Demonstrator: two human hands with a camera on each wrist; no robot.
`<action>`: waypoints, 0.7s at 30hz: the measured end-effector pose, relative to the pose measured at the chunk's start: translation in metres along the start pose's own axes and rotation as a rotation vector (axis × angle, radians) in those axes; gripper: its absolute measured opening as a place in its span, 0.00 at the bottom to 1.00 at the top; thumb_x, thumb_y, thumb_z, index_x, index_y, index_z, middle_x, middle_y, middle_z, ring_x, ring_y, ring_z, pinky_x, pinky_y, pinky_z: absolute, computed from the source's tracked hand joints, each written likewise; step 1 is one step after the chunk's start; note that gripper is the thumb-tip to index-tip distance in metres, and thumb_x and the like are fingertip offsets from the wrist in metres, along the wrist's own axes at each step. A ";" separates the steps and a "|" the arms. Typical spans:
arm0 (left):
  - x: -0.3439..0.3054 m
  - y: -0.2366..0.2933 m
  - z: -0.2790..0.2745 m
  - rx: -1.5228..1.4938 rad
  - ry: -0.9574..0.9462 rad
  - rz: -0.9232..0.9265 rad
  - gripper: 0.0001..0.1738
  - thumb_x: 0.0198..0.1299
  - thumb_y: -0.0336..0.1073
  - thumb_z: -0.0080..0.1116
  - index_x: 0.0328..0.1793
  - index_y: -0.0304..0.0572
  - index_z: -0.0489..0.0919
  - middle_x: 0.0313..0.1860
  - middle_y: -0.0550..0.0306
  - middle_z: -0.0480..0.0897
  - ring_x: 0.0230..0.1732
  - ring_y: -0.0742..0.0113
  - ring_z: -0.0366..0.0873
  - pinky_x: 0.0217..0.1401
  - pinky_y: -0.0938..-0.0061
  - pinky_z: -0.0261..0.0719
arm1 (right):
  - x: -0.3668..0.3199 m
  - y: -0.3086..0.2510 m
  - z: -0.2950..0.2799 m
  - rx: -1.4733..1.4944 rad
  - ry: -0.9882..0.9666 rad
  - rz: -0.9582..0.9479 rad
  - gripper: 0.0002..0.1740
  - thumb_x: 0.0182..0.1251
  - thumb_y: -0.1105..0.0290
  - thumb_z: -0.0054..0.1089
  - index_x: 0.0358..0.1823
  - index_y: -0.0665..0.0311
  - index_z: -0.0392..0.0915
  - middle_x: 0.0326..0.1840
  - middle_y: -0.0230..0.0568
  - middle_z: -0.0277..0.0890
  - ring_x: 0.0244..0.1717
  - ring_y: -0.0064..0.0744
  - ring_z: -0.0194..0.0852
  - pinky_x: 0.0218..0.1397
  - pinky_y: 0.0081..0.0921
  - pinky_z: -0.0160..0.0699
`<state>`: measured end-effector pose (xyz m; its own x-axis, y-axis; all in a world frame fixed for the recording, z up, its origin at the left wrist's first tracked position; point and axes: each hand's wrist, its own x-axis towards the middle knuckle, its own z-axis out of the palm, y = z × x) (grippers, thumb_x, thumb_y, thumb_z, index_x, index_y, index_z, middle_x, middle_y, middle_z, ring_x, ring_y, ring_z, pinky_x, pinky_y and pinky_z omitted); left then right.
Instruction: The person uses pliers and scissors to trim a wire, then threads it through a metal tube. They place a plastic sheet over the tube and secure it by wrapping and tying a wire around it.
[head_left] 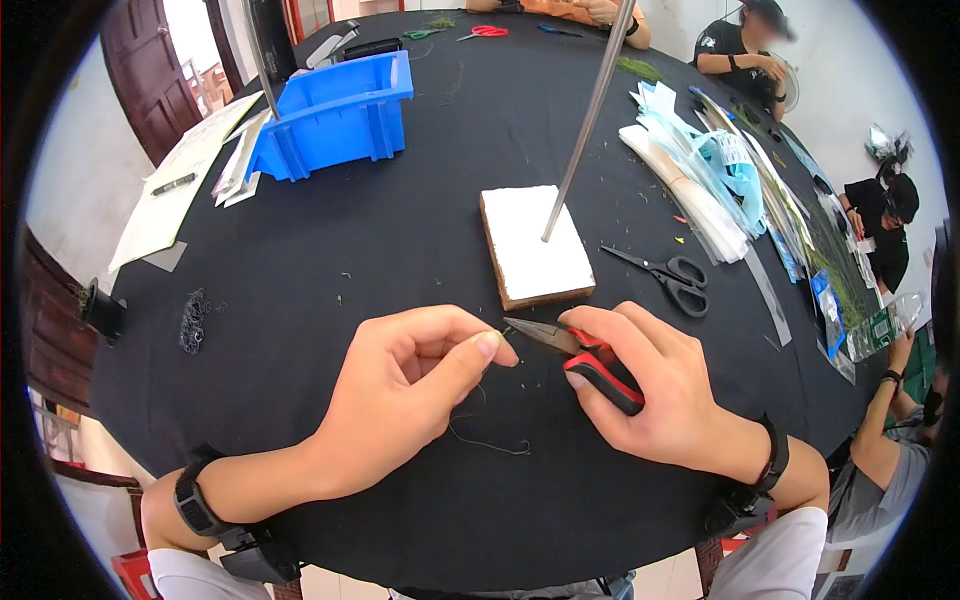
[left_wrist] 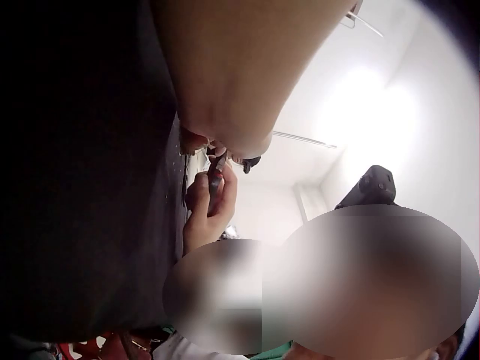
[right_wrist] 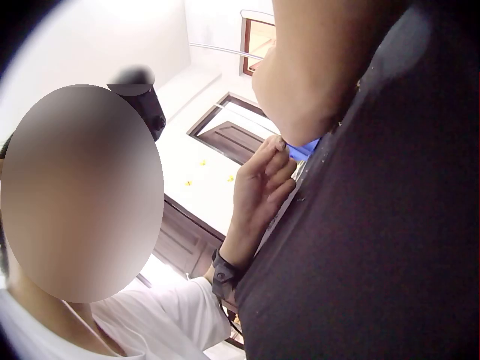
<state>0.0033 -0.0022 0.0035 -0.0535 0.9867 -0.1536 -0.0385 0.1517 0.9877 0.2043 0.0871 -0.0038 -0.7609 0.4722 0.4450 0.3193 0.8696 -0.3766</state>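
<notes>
My left hand [head_left: 410, 380] pinches a thin wire [head_left: 487, 447] between thumb and index finger. The wire trails below the hand over the black cloth and ends in a small curl. My right hand [head_left: 660, 390] grips needle-nose pliers [head_left: 603, 384] with red and black handles. Their tips point left, close beside the left fingertips. In the left wrist view the right hand [left_wrist: 208, 214] shows beyond the left forearm, with the pliers upright in it. The left hand [right_wrist: 261, 184] appears in the right wrist view with its fingers curled and thumb against the index finger.
A white-topped block [head_left: 540, 240] with a metal rod stands just ahead of the hands. Black scissors [head_left: 670, 278] lie right of it. A blue bin [head_left: 335, 115] stands at back left, a dark wire tangle [head_left: 193, 322] at left. Plastic strips [head_left: 690, 190] lie at right; people sit around.
</notes>
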 end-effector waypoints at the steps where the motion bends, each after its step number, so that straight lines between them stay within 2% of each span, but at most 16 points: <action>1: 0.000 0.000 0.000 -0.006 -0.006 -0.006 0.13 0.67 0.38 0.50 0.38 0.33 0.77 0.17 0.66 0.67 0.12 0.83 0.61 0.11 0.85 0.58 | 0.000 0.000 0.000 0.003 0.009 0.001 0.25 0.48 0.73 0.66 0.50 0.61 0.71 0.31 0.40 0.70 0.27 0.39 0.74 0.27 0.30 0.74; 8: 0.000 0.000 0.000 -0.112 -0.064 0.009 0.13 0.67 0.35 0.49 0.40 0.30 0.77 0.17 0.62 0.70 0.17 0.71 0.76 0.13 0.81 0.74 | 0.000 0.001 0.001 0.019 0.033 -0.007 0.24 0.49 0.74 0.66 0.49 0.63 0.71 0.31 0.40 0.71 0.28 0.40 0.75 0.27 0.30 0.74; 11: 0.001 0.001 0.000 -0.107 -0.070 0.001 0.13 0.67 0.35 0.48 0.39 0.29 0.77 0.19 0.59 0.73 0.18 0.70 0.78 0.14 0.80 0.77 | 0.000 0.001 0.001 0.024 0.035 -0.008 0.23 0.49 0.74 0.66 0.49 0.63 0.71 0.31 0.40 0.71 0.28 0.40 0.75 0.27 0.30 0.74; 14: 0.002 0.000 -0.002 -0.082 -0.083 0.000 0.14 0.68 0.36 0.47 0.41 0.28 0.76 0.27 0.51 0.79 0.23 0.65 0.82 0.16 0.79 0.79 | 0.000 0.000 0.001 0.045 0.036 0.013 0.23 0.49 0.74 0.66 0.49 0.63 0.71 0.31 0.41 0.71 0.27 0.40 0.75 0.27 0.30 0.74; 17: 0.002 0.003 0.002 -0.138 -0.056 0.003 0.15 0.68 0.36 0.46 0.44 0.27 0.75 0.36 0.42 0.82 0.30 0.58 0.85 0.18 0.77 0.82 | 0.001 -0.001 0.000 0.055 0.024 0.005 0.23 0.49 0.74 0.66 0.49 0.63 0.72 0.30 0.41 0.71 0.26 0.40 0.75 0.27 0.30 0.74; 20: 0.004 0.000 0.000 -0.195 -0.089 0.010 0.15 0.68 0.36 0.46 0.46 0.27 0.74 0.42 0.38 0.81 0.35 0.54 0.85 0.20 0.76 0.84 | 0.000 0.000 0.002 0.048 0.043 -0.007 0.23 0.49 0.74 0.66 0.49 0.64 0.72 0.30 0.41 0.71 0.27 0.40 0.75 0.27 0.30 0.74; 21: 0.004 -0.001 -0.001 -0.219 -0.100 0.010 0.15 0.68 0.36 0.46 0.45 0.27 0.74 0.40 0.39 0.82 0.33 0.55 0.85 0.20 0.76 0.84 | 0.001 -0.001 0.002 0.051 0.043 -0.008 0.23 0.49 0.74 0.66 0.48 0.64 0.72 0.30 0.41 0.71 0.27 0.40 0.75 0.27 0.30 0.74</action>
<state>0.0023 0.0014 0.0020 0.0442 0.9906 -0.1295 -0.2549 0.1365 0.9573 0.2028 0.0866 -0.0047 -0.7380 0.4720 0.4823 0.2834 0.8654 -0.4132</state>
